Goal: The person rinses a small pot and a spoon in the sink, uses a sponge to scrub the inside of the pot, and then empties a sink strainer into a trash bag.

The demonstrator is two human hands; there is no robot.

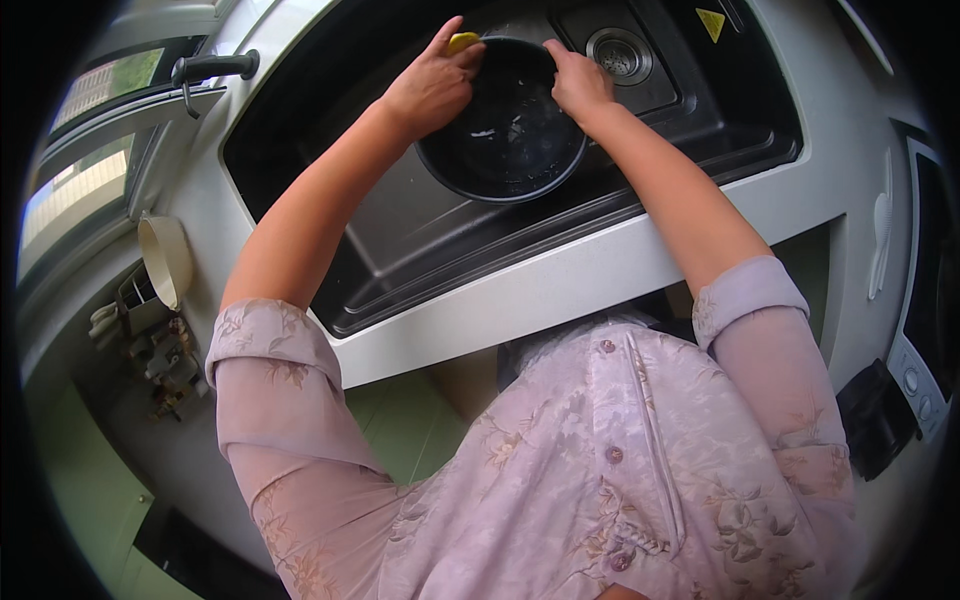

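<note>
A dark round bowl or pan (514, 139) with wet, shiny patches inside sits low in the black kitchen sink (409, 225). At the upper left of its rim, my left hand (435, 79) holds a yellow sponge or cloth (463, 43), mostly hidden by the fingers, with the index finger stretched out. My right hand (581, 82) grips the upper right of the rim, thumb towards the inside. Just beyond that hand lies the metal drain strainer (619, 57).
The white countertop edge (525, 300) runs between my body and the sink. Further left are a window handle (214, 67), a cream bowl (165, 259) and a utensil holder (139, 300). A microwave (926, 285), a white spoon-like utensil (880, 240) and a black object (877, 420) are at the right.
</note>
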